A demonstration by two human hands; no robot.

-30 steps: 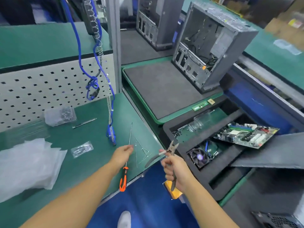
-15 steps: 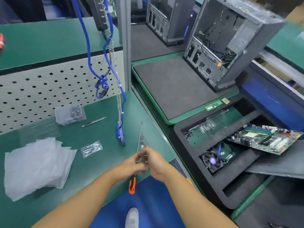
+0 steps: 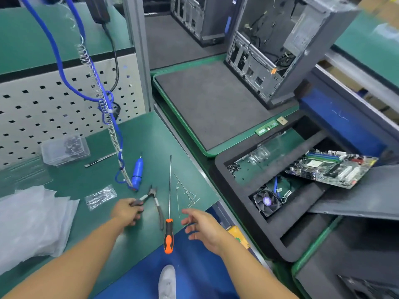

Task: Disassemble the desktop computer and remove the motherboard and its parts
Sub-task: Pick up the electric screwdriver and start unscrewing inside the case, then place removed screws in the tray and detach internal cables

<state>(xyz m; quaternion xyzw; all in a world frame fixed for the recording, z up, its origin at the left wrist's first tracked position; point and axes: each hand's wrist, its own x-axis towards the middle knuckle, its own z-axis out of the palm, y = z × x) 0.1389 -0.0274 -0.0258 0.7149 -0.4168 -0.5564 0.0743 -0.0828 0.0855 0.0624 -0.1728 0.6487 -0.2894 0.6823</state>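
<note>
Resting on the surface [image 3: 151,137], the pliers [image 3: 154,193] are gripped at one handle by the fingers of the left hand [image 3: 127,210], the right hand [image 3: 205,228] is held open, and the motherboard [image 3: 330,169] is propped in the foam tray [image 3: 254,238].

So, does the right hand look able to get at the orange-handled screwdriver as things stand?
Probably yes. The right hand is open and empty, just to the right of the screwdriver, whose handle overhangs the bench edge with nothing between them. The left hand holds the cutters on its other side.
</note>
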